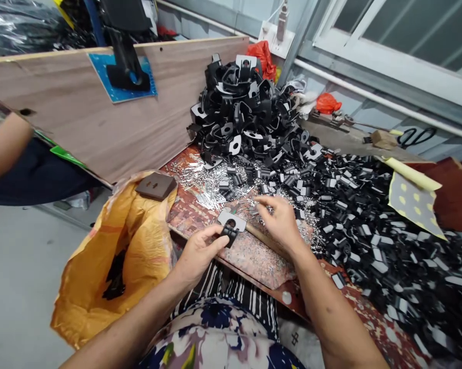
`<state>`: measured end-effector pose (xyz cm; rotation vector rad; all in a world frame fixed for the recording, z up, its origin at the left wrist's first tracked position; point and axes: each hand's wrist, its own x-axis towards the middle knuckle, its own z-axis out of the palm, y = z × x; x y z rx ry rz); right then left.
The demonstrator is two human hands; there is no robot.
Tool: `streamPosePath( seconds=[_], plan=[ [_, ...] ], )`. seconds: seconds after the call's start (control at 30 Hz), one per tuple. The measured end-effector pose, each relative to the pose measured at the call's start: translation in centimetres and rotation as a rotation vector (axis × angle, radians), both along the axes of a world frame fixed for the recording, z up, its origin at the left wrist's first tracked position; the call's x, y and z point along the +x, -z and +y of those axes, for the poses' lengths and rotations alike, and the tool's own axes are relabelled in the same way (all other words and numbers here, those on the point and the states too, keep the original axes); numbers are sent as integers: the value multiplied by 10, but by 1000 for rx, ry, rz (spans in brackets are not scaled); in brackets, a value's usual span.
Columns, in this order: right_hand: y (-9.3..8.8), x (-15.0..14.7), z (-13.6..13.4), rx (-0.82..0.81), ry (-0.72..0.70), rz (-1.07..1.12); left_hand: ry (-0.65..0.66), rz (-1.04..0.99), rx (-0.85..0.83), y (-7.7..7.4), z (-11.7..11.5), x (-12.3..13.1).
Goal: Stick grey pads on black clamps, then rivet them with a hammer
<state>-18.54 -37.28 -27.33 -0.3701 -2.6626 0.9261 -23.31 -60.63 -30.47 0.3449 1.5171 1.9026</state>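
While my left hand (198, 252) pinches one black clip (229, 237), my right hand (280, 221) bends over metal pins (209, 199), grip unclear; heaped black parts (354, 241) look yet undone.

Scene is viewed by one cam only, worn on the head, faced fwd & steeply down. Left hand (200, 248) & right hand (279, 220) are framed approx. mid-pic, at close range, w/ forearms (138, 312) cut by the bottom edge. Floral clothing (219, 338) is caught at btm ctr., v. near the lens. Surface (192, 212) is seen from above its near edge; window (415, 31) is shown farther off, top R; floor (15, 256) is included, lower L.
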Motion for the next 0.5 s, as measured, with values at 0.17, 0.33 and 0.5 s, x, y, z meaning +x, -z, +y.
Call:
streamPosePath(
  seconds=[0.17, 0.33, 0.5],
  plan=[
    [13, -52, 30, 447, 96, -231, 45, -22, -45, -3, -6, 3],
    [15, -55, 36, 542, 105, -198, 113, 72, -108, 3, -6, 9],
    [-20, -9, 27, 138, -50, -112, 93, 653, -253, -3, -7, 5]
  ],
)
